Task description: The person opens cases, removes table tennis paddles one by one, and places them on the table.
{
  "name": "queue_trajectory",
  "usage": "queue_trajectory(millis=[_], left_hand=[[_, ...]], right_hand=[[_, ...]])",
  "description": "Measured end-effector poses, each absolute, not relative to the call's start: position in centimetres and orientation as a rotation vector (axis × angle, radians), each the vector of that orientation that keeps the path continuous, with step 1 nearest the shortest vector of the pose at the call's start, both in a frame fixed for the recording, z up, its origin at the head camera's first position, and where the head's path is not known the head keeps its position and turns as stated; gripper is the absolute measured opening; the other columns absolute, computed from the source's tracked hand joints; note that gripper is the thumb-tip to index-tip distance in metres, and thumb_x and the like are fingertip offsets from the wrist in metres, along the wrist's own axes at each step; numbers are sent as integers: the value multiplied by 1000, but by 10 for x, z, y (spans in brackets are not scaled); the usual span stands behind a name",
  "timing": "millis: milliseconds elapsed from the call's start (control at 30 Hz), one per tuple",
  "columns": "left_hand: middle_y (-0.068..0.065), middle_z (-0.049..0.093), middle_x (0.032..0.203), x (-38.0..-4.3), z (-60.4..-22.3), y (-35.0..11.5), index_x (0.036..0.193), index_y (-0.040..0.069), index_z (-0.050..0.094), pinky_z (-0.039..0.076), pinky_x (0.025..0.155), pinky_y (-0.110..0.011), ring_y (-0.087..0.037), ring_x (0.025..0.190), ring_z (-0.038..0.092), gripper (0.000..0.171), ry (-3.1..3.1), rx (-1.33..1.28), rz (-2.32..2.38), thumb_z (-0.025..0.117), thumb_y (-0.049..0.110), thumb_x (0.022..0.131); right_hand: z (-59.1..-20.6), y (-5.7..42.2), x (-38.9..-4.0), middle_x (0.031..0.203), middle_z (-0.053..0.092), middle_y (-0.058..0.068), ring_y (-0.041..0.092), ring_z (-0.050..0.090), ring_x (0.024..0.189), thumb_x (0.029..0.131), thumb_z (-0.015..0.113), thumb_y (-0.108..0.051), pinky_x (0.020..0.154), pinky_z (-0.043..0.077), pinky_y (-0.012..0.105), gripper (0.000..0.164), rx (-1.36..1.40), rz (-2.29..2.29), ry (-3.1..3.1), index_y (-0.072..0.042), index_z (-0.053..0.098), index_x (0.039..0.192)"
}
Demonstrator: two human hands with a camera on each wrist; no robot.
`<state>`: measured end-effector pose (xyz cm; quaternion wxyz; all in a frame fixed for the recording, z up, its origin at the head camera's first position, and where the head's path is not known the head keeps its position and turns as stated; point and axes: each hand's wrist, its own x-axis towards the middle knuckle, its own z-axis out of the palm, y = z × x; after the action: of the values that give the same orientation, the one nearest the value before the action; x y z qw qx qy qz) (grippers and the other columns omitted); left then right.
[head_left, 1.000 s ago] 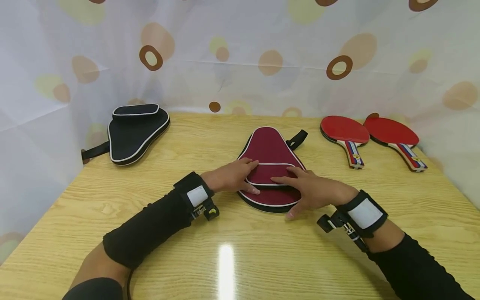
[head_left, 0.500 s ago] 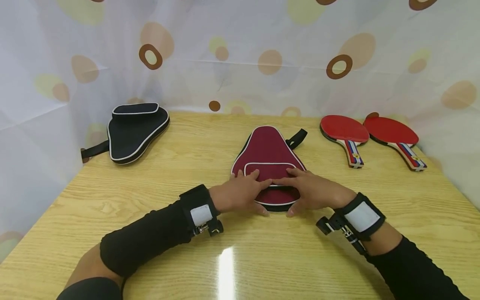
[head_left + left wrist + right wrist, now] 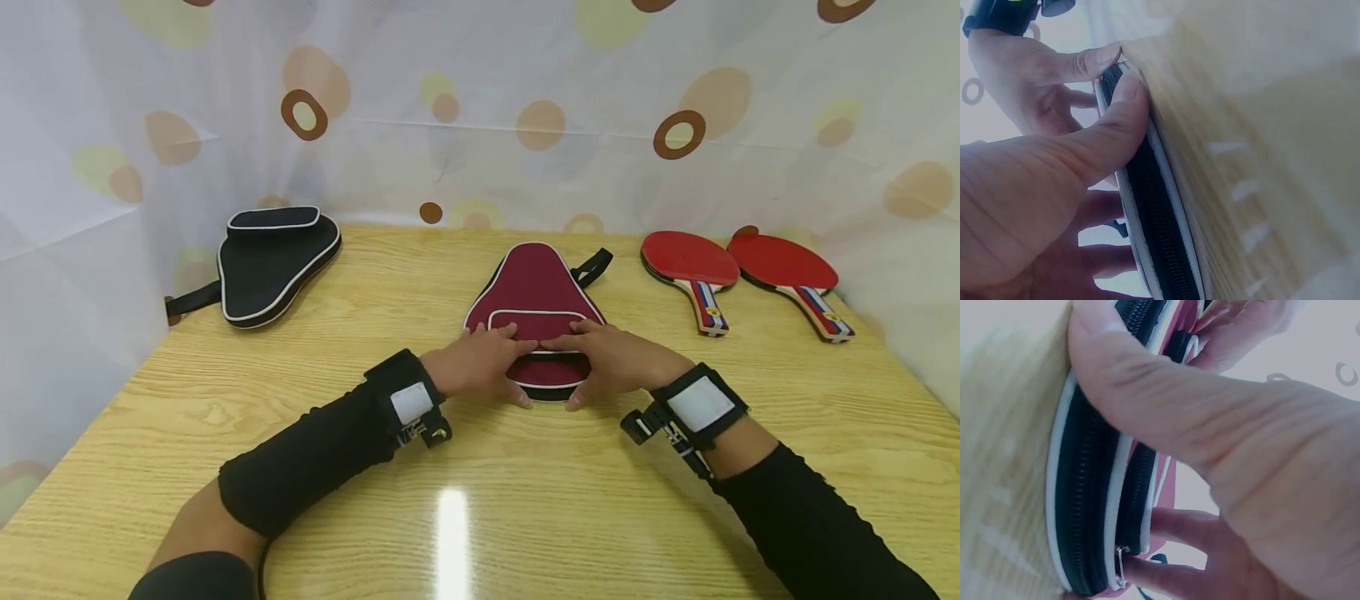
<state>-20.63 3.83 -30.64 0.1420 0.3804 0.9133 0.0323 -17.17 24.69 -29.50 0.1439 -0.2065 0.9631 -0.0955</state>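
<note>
A maroon table tennis bat case (image 3: 532,279) with white piping lies flat mid-table, its narrow end pointing away and a black strap (image 3: 592,267) at its far right. My left hand (image 3: 480,364) rests on the case's left side, fingers spread over its top near the pocket (image 3: 528,327). On the right side, my right hand (image 3: 621,358) lies with fairly straight fingers over the pocket. Both thumbs press at the near edge, along the black zipper (image 3: 1163,244). A metal zipper pull (image 3: 1120,565) shows beside the right fingers in the right wrist view.
A black bat case (image 3: 273,267) lies at the back left of the wooden table (image 3: 337,533). Two red table tennis bats, one (image 3: 690,258) beside the other (image 3: 783,262), lie at the back right. A patterned curtain (image 3: 480,108) closes off the back.
My left hand first shifted right and nearer along the case edge, toward my right hand. Since then both hands and the maroon case have slid slightly away from me.
</note>
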Motion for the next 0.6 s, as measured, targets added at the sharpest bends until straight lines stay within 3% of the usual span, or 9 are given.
queue_trajectory(millis=[267,600], left_hand=[[-13,38,148,-229,-307,44,147,16,37,25,111,-48,-27,139,31,82,2684,1147,44,67,52,80],[-13,43,145,-245,-308,49,146,13,39,32,108,-40,-25,135,38,77,2733,1122,23,66,48,82]], right_hand=[[-297,248,-197,148,30,27,47,30,134,71,82,-40,102,32,60,84,-556,-274,2809,-13,45,142],[-301,252,-221,151,23,26,46,22,138,77,78,-36,105,29,59,82,-533,-283,2773,-12,40,145]])
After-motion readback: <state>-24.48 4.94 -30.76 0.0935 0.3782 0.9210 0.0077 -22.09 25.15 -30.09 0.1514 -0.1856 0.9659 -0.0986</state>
